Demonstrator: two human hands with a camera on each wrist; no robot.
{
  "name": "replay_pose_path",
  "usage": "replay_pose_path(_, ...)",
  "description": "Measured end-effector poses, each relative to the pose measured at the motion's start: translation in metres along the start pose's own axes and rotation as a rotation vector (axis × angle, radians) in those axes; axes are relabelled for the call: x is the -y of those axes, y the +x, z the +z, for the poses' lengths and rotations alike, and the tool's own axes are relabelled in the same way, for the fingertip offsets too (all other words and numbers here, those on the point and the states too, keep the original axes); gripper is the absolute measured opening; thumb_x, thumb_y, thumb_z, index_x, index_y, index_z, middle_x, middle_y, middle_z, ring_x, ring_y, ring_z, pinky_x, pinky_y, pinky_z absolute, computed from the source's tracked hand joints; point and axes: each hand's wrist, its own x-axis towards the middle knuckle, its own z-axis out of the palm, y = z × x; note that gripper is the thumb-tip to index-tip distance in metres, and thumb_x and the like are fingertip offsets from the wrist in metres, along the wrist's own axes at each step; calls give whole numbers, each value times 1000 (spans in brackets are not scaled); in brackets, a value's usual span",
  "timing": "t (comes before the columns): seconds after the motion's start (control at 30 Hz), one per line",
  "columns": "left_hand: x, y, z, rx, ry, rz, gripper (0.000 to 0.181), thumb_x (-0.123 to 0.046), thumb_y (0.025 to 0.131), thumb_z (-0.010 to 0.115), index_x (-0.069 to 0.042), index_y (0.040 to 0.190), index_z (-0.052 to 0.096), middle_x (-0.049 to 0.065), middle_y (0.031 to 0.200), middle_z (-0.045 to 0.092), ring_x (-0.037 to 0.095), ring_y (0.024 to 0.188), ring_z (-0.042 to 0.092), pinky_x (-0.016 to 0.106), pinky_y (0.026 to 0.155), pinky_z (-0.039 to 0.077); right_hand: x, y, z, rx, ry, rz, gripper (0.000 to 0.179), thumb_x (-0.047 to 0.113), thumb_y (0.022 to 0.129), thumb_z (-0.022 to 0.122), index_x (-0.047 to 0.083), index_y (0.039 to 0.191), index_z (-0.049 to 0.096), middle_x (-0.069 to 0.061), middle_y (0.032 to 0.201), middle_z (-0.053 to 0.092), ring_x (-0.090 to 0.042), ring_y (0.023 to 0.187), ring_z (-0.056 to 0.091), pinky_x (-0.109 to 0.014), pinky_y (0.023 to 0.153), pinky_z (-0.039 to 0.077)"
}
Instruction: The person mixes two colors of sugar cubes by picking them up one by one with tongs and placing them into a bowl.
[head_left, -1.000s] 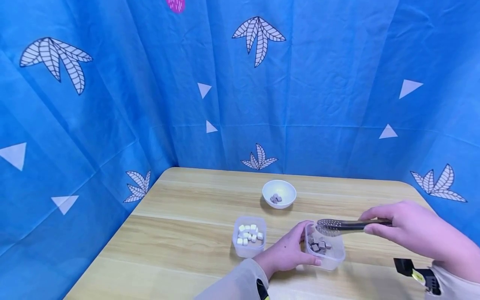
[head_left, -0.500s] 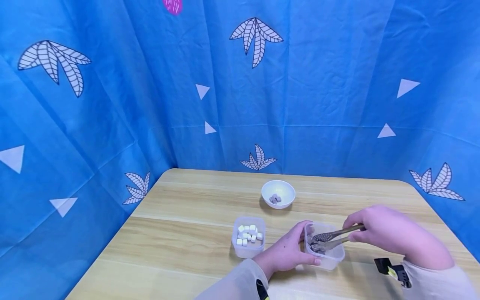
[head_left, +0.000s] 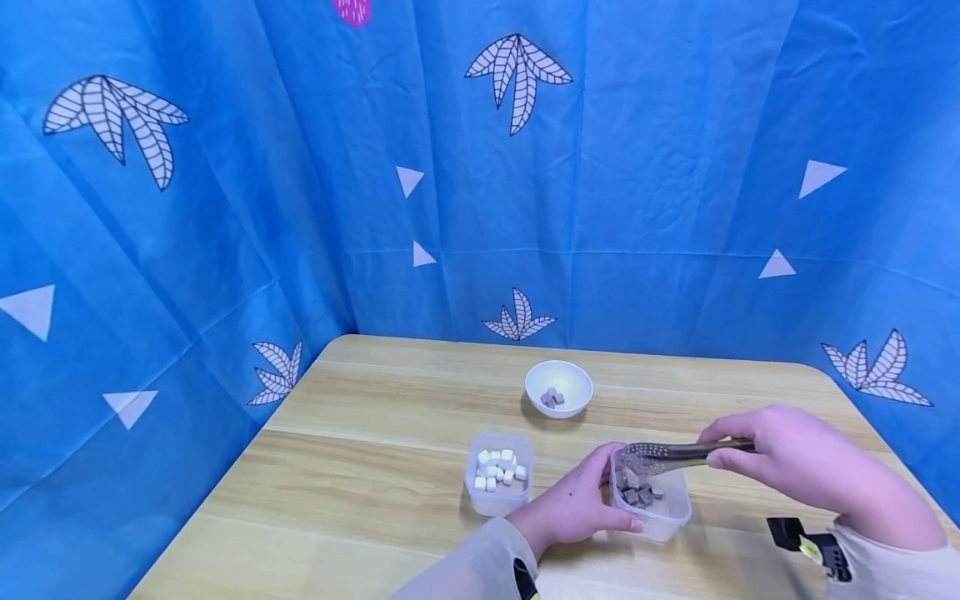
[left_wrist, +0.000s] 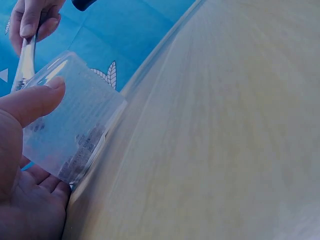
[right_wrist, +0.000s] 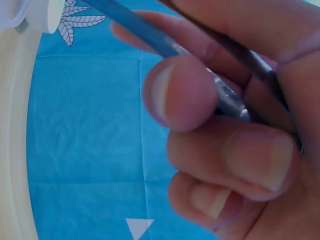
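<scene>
My left hand (head_left: pixel 577 502) grips a clear plastic container (head_left: pixel 663 523) by its left side, thumb on the near wall. Several greyish-purple cubes (head_left: pixel 641 495) lie inside it; the left wrist view shows the container (left_wrist: pixel 82 100) standing on the table with cubes at its bottom. My right hand (head_left: pixel 787 454) holds metal tongs (head_left: pixel 675 452), their perforated tips over the container's left part. A cube seems to be at the tips, but whether they pinch it is unclear. In the right wrist view, thumb and fingers close round the tongs (right_wrist: pixel 170 45).
Left of my left hand stands another clear container (head_left: pixel 498 502) with several white cubes (head_left: pixel 498 468). Farther back is a white bowl (head_left: pixel 572 385) with a few greyish-purple cubes (head_left: pixel 552 397). A blue patterned curtain (head_left: pixel 645 167) hangs behind the wooden table (head_left: pixel 360 467).
The tongs went down into the cubes, spread, half a second ago; now they are narrowed and raised to about the container's rim. My left hand has kept its grip in place.
</scene>
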Motion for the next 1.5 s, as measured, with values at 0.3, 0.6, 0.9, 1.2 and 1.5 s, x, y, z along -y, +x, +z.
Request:
replay_pose_path(0.3,-3,-2,0,-6,22,-30,95,-28,77,89,-29,153,33,-10,147,48,8,134,45,36,117,30,6,9,4,-280,-113,-61,20,33,91,76,29,111,76,15,99,73,1,78,63,-41,71,57)
replay_pose_path(0.6,-2,-2,0,-2,33,-9,89,-28,78,89,-32,150,36,-11,145,49,8,132,46,35,116,32,6,32,32,-447,-133,-39,25,29,89,77,23,113,77,4,99,76,-11,69,65,-44,62,55)
replay_pose_path(0.9,0,-1,0,3,29,6,88,-30,78,89,-32,149,37,-12,144,48,6,131,46,31,114,32,0,50,62,-458,-71,65,25,29,92,74,18,115,76,-3,97,76,-18,67,65,-47,60,53)
replay_pose_path(1.2,1,-1,-1,5,24,-11,89,-31,78,89,-33,150,36,-15,144,48,5,132,46,34,115,31,-3,58,78,-408,-17,130,26,32,96,70,17,117,75,-2,91,75,-16,64,60,-44,57,51)
replay_pose_path(1.5,1,0,-1,9,18,-16,90,-31,78,89,-34,150,35,-16,142,49,4,131,46,35,116,30,-4,60,85,-382,14,159,29,34,98,68,16,119,73,7,74,65,-11,57,46,-35,53,40)
